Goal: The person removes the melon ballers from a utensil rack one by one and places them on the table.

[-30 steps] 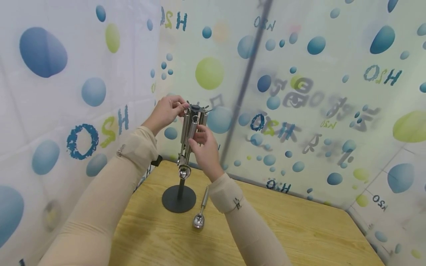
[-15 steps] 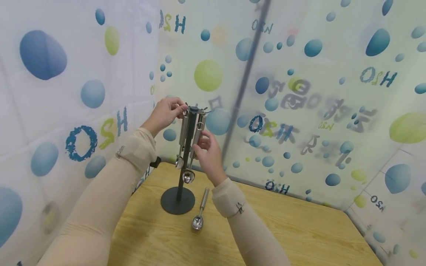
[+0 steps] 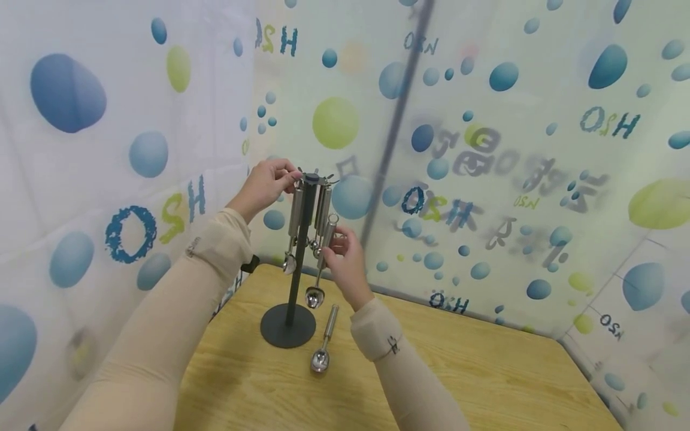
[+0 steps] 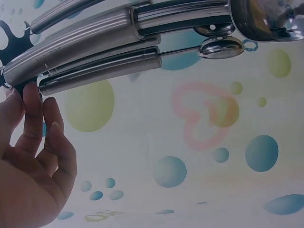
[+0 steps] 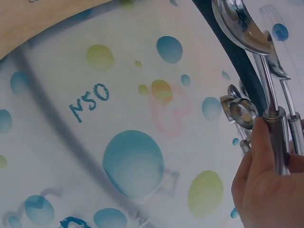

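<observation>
A black utensil stand (image 3: 288,335) with a round base carries several steel-handled utensils hanging around its post. My left hand (image 3: 266,185) pinches the edge of the stand's hooked top (image 4: 14,42) between thumb and fingers. Lower down on the right, my right hand (image 3: 347,263) grips a metal scoop (image 3: 315,296) by its handle, bowl downward. The scoop's ring end sticks up above the fingers, apart from the hooks. In the right wrist view, thumb and fingers wrap the held handle (image 5: 276,137). A second scoop (image 3: 320,359) lies on the table beside the base.
The wooden table (image 3: 458,371) stretches to the right of the stand. Patterned curtains (image 3: 485,179) with blue and green dots enclose the table at the back and left. Small round-bowled utensils (image 4: 221,47) hang close together on the stand.
The stand's top has turned, carrying the hanging utensils around. My right hand has moved down and right with a scoop, whose ring is now off the hook. My left hand stays at the top.
</observation>
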The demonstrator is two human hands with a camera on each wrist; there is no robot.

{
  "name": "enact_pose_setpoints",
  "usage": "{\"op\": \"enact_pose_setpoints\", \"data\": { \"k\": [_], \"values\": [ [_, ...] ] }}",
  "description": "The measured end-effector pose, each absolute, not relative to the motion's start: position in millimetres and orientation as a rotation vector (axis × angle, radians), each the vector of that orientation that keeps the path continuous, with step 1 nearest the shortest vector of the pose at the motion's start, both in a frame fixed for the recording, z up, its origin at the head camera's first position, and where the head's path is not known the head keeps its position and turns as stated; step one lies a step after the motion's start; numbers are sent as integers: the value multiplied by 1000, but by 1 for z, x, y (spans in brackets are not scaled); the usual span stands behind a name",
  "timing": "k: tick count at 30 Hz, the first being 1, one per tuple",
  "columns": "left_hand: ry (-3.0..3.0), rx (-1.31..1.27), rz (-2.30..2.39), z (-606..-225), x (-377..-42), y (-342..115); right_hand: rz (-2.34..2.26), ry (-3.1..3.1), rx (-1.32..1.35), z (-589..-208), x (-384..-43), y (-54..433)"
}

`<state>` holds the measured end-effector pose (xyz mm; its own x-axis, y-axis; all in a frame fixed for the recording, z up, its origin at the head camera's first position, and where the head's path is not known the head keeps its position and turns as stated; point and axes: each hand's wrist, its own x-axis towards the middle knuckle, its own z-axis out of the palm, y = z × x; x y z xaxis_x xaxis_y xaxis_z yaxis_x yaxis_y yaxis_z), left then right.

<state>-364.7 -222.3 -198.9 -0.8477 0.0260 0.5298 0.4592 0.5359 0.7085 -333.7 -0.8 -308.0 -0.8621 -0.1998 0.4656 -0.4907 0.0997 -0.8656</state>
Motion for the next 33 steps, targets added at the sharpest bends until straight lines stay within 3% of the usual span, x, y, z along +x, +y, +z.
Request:
{"op": "enact_pose_setpoints", "data": {
  "k": [33],
  "values": [
    [-2317, -375, -1259, -200, -365, -222, 1847, -2336, 355, -364, -352, 39]
  ]
}}
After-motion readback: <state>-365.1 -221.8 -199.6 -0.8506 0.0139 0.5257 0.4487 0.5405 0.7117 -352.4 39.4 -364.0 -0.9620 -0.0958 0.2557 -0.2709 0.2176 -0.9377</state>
